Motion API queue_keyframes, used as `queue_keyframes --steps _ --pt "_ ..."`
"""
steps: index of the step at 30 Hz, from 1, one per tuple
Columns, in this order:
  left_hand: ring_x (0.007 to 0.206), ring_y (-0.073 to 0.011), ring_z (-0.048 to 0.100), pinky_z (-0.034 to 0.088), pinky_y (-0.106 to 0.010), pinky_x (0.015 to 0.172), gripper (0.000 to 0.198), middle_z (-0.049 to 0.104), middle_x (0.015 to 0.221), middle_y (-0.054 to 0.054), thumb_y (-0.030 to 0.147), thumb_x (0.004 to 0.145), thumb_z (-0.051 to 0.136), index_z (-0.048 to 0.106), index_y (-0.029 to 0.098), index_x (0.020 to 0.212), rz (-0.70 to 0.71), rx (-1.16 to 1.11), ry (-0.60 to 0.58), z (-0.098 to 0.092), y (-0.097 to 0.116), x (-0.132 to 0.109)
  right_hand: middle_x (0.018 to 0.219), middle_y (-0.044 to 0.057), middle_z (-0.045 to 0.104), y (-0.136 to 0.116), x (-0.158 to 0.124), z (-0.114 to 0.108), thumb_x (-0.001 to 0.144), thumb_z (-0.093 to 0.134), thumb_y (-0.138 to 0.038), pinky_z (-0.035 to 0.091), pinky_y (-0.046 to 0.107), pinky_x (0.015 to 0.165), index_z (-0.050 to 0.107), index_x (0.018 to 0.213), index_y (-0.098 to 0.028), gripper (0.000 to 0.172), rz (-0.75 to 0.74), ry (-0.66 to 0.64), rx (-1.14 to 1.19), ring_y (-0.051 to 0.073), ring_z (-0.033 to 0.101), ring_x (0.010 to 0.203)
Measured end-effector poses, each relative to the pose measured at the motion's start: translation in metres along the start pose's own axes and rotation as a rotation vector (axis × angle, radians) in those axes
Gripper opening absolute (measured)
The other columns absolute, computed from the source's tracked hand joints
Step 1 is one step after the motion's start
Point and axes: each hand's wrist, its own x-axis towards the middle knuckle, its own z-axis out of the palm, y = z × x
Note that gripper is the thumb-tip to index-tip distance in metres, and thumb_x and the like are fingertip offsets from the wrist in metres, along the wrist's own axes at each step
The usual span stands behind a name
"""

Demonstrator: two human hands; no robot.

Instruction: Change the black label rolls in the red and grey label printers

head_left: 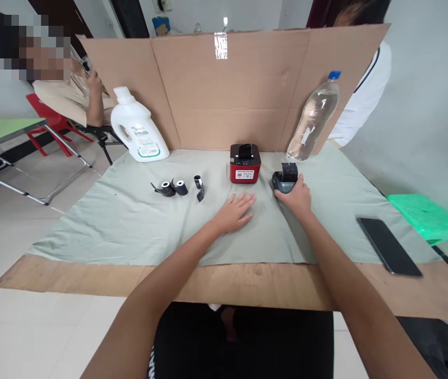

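My right hand [297, 197] grips a small dark grey portable printer [283, 182] on the cloth, with fingers around its near and right sides. A strip of black paper [289, 171] sticks up from its top. My left hand [235, 212] lies flat on the cloth with fingers spread, holding nothing. Just beyond it stands a red and black label printer [245, 164] with a white sticker on its front and black paper at its top. Several small rolls of black paper, among them one roll [181, 187] and another roll [199, 182] with a loose tail, sit to the left.
A cardboard panel [232, 89] stands across the back. Before it are a white detergent jug [139, 129] at left and a clear water bottle [314, 121] at right. A black phone [388, 246] lies at the right front, near a green plastic stool [425, 215]. Two people sit beyond.
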Motion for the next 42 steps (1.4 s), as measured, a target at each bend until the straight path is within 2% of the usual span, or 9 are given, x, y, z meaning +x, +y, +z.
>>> queue_keyframes --steps 3,7,12,17,23,29,33,37,42 --pt "0.166 -0.0288 0.029 0.004 -0.053 0.137 0.061 0.040 0.173 -0.008 0.050 0.098 0.053 0.054 0.030 0.156 -0.058 0.029 -0.103 0.009 0.010 -0.008 0.141 0.033 0.057 -0.011 -0.013 -0.001 0.067 0.078 -0.046 0.040 0.056 0.113 0.030 0.160 0.002 0.115 0.023 0.035 0.045 0.048 0.052 0.133" --pt "0.167 -0.0297 0.027 0.004 -0.053 0.137 0.064 0.037 0.174 -0.009 0.049 0.097 0.054 0.052 0.028 0.158 -0.120 0.018 -0.063 0.015 0.018 -0.020 0.136 0.031 0.060 -0.034 -0.050 -0.004 0.065 0.078 -0.046 0.040 0.056 0.115 0.039 0.155 0.002 0.109 0.042 0.084 0.113 0.047 0.055 0.128" --pt "0.160 -0.0299 0.041 0.015 -0.050 0.136 0.065 0.047 0.168 -0.014 0.043 0.097 0.055 0.052 0.021 0.158 -0.215 -0.114 0.155 0.010 0.019 -0.026 0.129 0.028 0.062 -0.068 -0.104 0.010 0.065 0.081 -0.048 0.043 0.057 0.113 0.046 0.148 -0.004 0.100 -0.011 0.114 0.165 0.045 0.057 0.124" --pt "0.147 -0.0299 0.057 0.015 -0.050 0.136 0.045 0.064 0.155 -0.010 0.034 0.096 0.060 0.070 0.027 0.140 -0.288 -0.299 0.359 -0.001 0.011 -0.024 0.131 0.027 0.062 -0.083 -0.134 0.024 0.068 0.082 -0.054 0.043 0.059 0.112 0.046 0.148 -0.006 0.100 -0.116 0.061 0.205 0.045 0.054 0.129" --pt "0.143 -0.0295 0.060 0.010 -0.052 0.136 0.029 0.077 0.136 -0.009 0.026 0.093 0.063 0.081 0.027 0.115 -0.315 -0.230 0.382 -0.003 0.007 -0.019 0.133 0.027 0.060 -0.075 -0.141 0.024 0.067 0.084 -0.055 0.044 0.059 0.109 0.047 0.146 -0.008 0.099 -0.135 0.039 0.190 0.045 0.051 0.131" --pt "0.135 -0.0324 0.065 0.011 -0.055 0.135 0.024 0.081 0.121 -0.008 0.022 0.088 0.067 0.084 0.029 0.104 -0.318 -0.205 0.411 -0.007 0.010 -0.019 0.133 0.026 0.059 -0.074 -0.143 0.023 0.066 0.086 -0.057 0.044 0.060 0.109 0.046 0.147 -0.008 0.103 -0.137 0.007 0.175 0.047 0.050 0.130" --pt "0.112 -0.0318 0.071 0.026 -0.053 0.129 0.019 0.081 0.096 -0.007 0.023 0.085 0.070 0.084 0.028 0.097 -0.342 -0.210 0.449 -0.007 0.011 -0.019 0.132 0.026 0.058 -0.074 -0.143 0.024 0.067 0.086 -0.056 0.042 0.061 0.110 0.043 0.147 -0.009 0.102 -0.134 -0.009 0.152 0.046 0.050 0.129" --pt "0.092 -0.0256 0.070 0.048 -0.043 0.109 0.013 0.074 0.077 -0.003 0.028 0.084 0.069 0.081 0.025 0.088 -0.409 -0.321 0.438 -0.007 0.004 -0.014 0.132 0.025 0.058 -0.073 -0.143 0.025 0.067 0.085 -0.058 0.043 0.062 0.109 0.043 0.147 -0.011 0.102 -0.140 0.000 0.163 0.046 0.050 0.129" --pt "0.085 -0.0224 0.067 0.054 -0.035 0.093 0.010 0.069 0.066 -0.001 0.029 0.075 0.073 0.074 0.021 0.068 -0.462 -0.499 0.350 -0.013 -0.012 -0.002 0.134 0.026 0.057 -0.074 -0.142 0.024 0.067 0.085 -0.056 0.041 0.060 0.112 0.043 0.147 -0.007 0.103 -0.141 -0.023 0.148 0.046 0.049 0.131"
